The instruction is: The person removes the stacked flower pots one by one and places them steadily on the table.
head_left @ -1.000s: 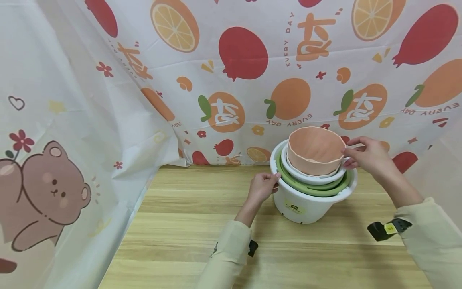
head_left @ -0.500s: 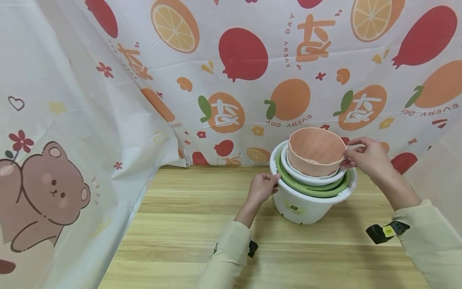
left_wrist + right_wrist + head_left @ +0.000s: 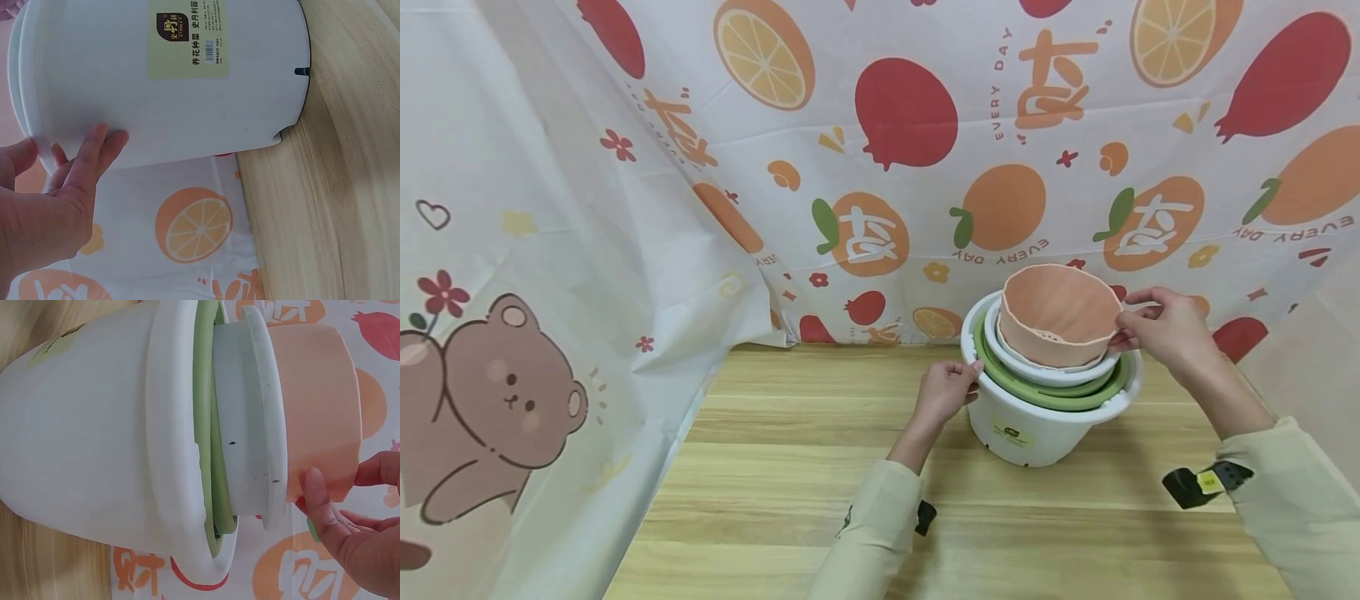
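Observation:
A stack of nested flowerpots stands on the table, a large white pot (image 3: 1030, 437) outermost. Inside it sit green pots (image 3: 1067, 400), then a smaller white pot (image 3: 247, 425), with a peach pot (image 3: 1056, 304) on top. My left hand (image 3: 947, 389) pinches the large white pot's rim at its left side; in the left wrist view the thumb lies on the rim and the fingers touch the outer wall. With my right hand (image 3: 1168, 329) I pinch the right edge of the peach pot, thumb against its outer wall in the right wrist view. Its lower part is hidden inside the smaller white pot.
Behind the stack hangs a white sheet (image 3: 1075, 75) printed with fruit, close to the table's back edge. Another sheet (image 3: 587, 250) with a bear print borders the left side. The wooden table (image 3: 760, 500) stretches left and in front of the pots.
The peach pot has shifted slightly to the right and tilted a little, along with my right hand. My left hand stays at the large white pot's rim.

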Tool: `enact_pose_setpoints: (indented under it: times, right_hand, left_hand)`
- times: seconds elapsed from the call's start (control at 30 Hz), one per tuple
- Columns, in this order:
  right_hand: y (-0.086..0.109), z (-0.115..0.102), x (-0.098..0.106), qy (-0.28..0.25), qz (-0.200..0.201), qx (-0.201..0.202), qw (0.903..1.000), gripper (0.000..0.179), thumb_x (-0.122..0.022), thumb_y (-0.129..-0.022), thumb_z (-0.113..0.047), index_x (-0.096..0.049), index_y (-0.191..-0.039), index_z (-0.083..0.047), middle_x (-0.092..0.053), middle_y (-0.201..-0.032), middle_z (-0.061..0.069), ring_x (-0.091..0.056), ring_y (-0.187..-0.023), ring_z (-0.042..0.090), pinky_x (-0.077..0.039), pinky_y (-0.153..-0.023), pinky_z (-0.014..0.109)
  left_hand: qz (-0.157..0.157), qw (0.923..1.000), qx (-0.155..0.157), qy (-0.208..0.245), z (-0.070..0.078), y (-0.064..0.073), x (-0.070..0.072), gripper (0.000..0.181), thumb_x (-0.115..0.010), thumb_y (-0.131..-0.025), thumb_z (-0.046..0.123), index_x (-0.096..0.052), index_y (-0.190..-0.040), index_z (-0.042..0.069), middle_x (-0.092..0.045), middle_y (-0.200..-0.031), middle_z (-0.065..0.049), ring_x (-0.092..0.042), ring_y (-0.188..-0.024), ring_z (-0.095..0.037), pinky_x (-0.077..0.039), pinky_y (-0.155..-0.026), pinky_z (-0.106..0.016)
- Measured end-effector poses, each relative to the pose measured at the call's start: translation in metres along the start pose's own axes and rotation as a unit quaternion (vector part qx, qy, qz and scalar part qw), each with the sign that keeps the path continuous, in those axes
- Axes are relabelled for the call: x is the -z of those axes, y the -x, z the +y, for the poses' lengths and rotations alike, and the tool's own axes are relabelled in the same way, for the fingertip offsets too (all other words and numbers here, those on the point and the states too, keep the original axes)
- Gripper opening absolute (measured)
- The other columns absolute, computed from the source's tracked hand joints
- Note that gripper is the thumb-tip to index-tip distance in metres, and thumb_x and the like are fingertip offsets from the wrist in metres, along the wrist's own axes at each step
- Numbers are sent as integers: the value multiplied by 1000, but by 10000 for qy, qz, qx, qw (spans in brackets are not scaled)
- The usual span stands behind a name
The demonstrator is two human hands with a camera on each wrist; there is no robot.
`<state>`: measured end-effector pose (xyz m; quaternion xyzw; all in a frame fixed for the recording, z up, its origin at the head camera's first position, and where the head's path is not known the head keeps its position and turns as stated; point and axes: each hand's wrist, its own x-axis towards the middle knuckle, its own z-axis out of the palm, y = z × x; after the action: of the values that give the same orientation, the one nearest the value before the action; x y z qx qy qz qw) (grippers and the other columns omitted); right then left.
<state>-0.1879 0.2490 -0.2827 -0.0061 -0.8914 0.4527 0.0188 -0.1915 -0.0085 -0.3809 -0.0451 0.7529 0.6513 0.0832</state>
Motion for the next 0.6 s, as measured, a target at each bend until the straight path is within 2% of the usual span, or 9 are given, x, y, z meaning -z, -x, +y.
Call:
enact_pose_setpoints:
  times: [0.2, 0.33, 0.6]
  right_hand:
    - [0, 2, 3, -218, -294, 66, 9993, 55, -50, -93, -22, -29, -128, 15, -63, -88, 16, -67, -68, 18, -55, -66, 29]
    - [0, 3, 3, -310, -424, 19, 9986, 59, -52, -93, -23, -26, -130, 15, -65, -85, 13, -67, -69, 19, -55, -66, 26]
    - [-1, 2, 1, 57, -209, -7, 9998, 52, -51, -93, -19, -31, -129, 13, -65, -80, 8, -65, -65, 14, -49, -61, 11]
  left_hand:
    - [-11, 10000, 16, 11, 1, 0, 0, 28, -59, -90, 26, -63, -87, -2, -63, -85, -12, -64, -73, -15, -54, -65, -24]
    - [-14, 10000, 32, 45, 1, 0, 0, 28, -59, -89, 26, -63, -87, -2, -63, -85, -13, -64, -73, -15, -54, -66, -24]
    - [-2, 10000, 44, 5, 1, 1, 0, 28, -60, -89, 26, -63, -86, -1, -63, -81, -10, -64, -73, -14, -54, -65, -24]
